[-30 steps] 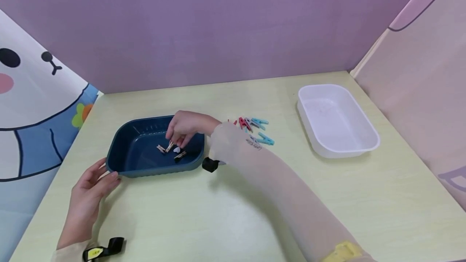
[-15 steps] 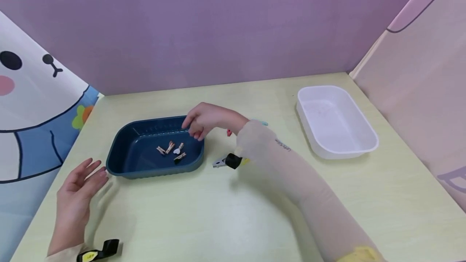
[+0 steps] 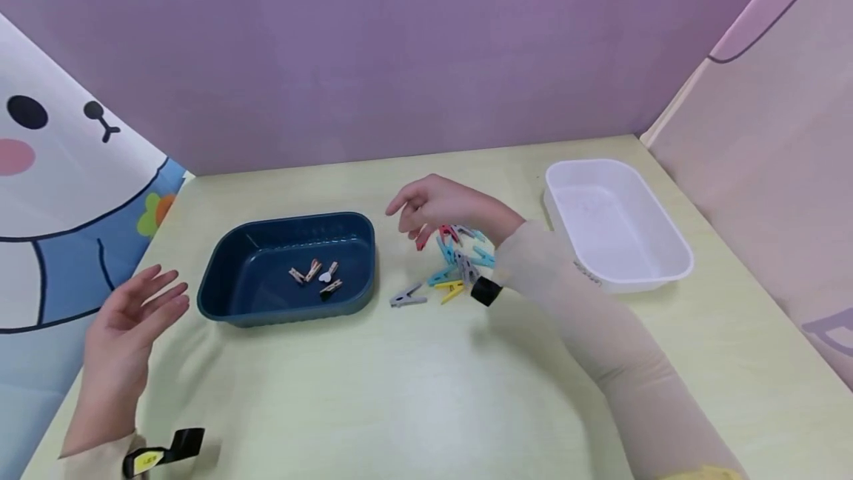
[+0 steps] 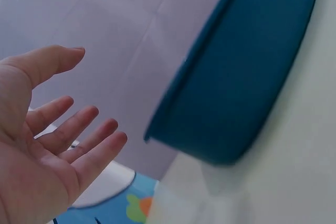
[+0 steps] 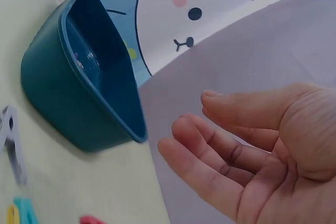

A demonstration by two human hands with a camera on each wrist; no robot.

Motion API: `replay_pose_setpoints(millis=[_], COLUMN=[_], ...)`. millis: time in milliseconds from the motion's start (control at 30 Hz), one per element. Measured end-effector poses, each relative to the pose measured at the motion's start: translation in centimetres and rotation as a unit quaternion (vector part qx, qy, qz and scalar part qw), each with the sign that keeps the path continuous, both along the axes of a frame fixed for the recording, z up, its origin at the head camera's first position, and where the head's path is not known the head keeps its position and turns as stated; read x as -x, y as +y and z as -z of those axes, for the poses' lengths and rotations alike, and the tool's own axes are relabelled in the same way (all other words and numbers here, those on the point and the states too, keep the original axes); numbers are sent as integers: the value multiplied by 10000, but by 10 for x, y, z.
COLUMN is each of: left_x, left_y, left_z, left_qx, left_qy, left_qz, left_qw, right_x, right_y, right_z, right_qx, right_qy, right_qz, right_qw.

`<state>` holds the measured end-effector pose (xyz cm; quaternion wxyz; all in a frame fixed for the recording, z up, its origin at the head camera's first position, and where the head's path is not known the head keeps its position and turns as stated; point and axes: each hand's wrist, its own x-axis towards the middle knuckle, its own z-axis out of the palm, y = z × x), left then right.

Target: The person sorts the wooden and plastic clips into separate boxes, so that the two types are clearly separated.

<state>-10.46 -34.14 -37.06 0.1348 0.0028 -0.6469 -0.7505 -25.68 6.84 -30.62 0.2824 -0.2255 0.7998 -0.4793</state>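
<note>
A dark blue tub [image 3: 266, 310] stands on the left half of the table. Several small wooden clothespins [image 3: 313, 269] lie inside it, one with a white heart. To the tub's left my left hand [image 3: 129, 324] is held apart from its rim, fingers loosely spread and holding nothing. My right hand [image 3: 443, 206] hovers over a loose pile of plastic clothespins, its fingers relaxed with nothing between them in the right wrist view. That pile has a grey clothespin [image 3: 408, 295], a yellow clothespin [image 3: 449, 288], a blue clothespin [image 3: 443, 276] and a red clothespin [image 3: 423, 237]; my right wrist covers part of it.
At the right of the table is a white tub [image 3: 620, 281] with nothing visible in it. A purple wall panel [image 3: 413, 58] rises behind the table's far edge, and a cartoon-printed sheet [image 3: 60, 169] borders it on the left.
My right hand has come up out of the blue tub and moved right, over the plastic clothespins. My left hand has let go of the tub's rim and drawn back left.
</note>
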Motion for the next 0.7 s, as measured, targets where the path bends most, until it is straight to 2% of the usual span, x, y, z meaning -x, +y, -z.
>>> replay_pose_setpoints(millis=[167,233,333,433,700], left_x=[9,12,17,21,33], left_y=[11,18,30,45,84], left_z=[-14,-18,-21,-25,-34], left_qx=[467,570,695,871,1658], left_qy=[-177,-119,139,393,527], left_qz=[285,501,866,1143,1745], left_qw=[9983,9970,9937,9888,9692], right_x=[-5,-8,-13,-21,-36], right_y=[26,38,57,77,124], right_z=[-3,-4,-4,-4,-5], right_qx=[176,189,161,173,295], right_qy=[193,256,386,515,789], right_qz=[175,292,459,585,982], right_qw=[9995,9991,9981,9968,9916])
